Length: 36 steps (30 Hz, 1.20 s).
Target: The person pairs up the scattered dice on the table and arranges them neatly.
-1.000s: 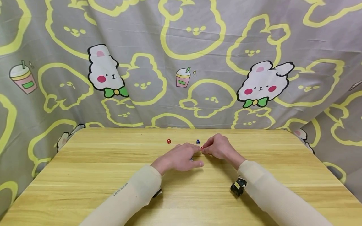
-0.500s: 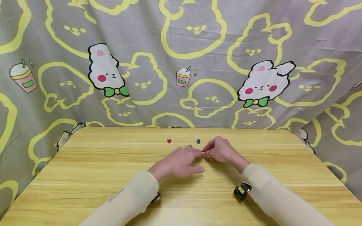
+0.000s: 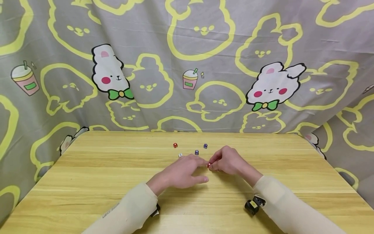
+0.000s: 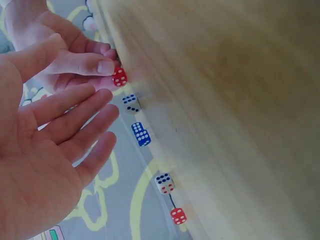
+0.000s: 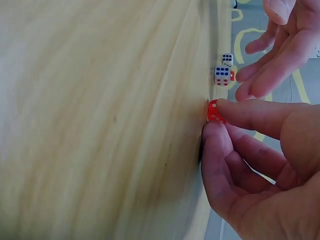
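Note:
My right hand (image 3: 229,161) pinches a red die (image 5: 215,110) between thumb and fingertips, low at the wooden tabletop. My left hand (image 3: 182,172) hovers palm down beside it with its fingers extended, holding nothing. In the head view its index fingertip comes close to the red die; whether they touch I cannot tell. A white die (image 4: 131,103) lies near the left fingers, mostly covered by that hand in the head view. Just beyond are a blue die (image 3: 196,152) and a white die (image 3: 180,155).
Farther back sit another blue die (image 3: 205,146) and, to the left, a second red die (image 3: 175,145). The wooden table (image 3: 96,182) ends at a grey patterned curtain (image 3: 152,104) behind. A small black camera (image 3: 252,206) is strapped at the right wrist.
Both hands have drawn nearer to the person, the right one carrying the pinched red die along. The left hand's shift has uncovered a white die and a blue die.

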Tool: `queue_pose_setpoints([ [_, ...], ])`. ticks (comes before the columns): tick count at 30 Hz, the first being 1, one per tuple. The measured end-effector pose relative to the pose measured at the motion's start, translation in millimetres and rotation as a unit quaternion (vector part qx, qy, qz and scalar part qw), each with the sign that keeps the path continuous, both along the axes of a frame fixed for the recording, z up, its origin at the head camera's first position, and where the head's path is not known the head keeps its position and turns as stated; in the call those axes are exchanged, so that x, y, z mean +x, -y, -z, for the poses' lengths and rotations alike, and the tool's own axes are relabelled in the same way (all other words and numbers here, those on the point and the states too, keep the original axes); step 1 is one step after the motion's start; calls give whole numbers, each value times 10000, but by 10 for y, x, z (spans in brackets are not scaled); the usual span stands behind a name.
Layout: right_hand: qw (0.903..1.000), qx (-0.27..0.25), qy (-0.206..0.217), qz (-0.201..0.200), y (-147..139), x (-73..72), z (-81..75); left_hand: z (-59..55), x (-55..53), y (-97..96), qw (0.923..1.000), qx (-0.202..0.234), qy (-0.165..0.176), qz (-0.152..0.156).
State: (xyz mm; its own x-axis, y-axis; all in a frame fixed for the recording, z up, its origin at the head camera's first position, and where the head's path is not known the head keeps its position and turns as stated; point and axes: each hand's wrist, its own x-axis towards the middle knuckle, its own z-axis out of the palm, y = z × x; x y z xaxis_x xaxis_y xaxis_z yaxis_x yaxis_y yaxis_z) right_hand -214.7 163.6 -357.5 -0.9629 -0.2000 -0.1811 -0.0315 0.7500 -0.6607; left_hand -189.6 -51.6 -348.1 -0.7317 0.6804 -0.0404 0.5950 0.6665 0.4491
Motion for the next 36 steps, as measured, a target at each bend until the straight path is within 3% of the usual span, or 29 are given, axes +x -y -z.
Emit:
queue_pose_setpoints([
  [6,9999,-100,136,8,25,53,-8,-16,38,50,9978,510,335,-257],
  [12,9991,-327,281,-27,68,122,3,-38,67,89,9888,980,930,-631],
  [17,9964,-674,477,-190,115,191,13,-33,110,105,9720,1364,1590,-1065],
  [22,9925,-978,666,-299,142,269,39,13,155,114,9462,1747,2186,-1623],
  [26,9885,-1224,793,-403,170,324,64,70,176,125,9270,2065,2511,-1869],
  [30,9869,-1317,833,-416,205,367,80,116,186,120,9155,2292,2712,-1892],
  [36,9890,-1240,722,-368,244,423,83,142,215,107,9055,2384,2890,-1994],
])
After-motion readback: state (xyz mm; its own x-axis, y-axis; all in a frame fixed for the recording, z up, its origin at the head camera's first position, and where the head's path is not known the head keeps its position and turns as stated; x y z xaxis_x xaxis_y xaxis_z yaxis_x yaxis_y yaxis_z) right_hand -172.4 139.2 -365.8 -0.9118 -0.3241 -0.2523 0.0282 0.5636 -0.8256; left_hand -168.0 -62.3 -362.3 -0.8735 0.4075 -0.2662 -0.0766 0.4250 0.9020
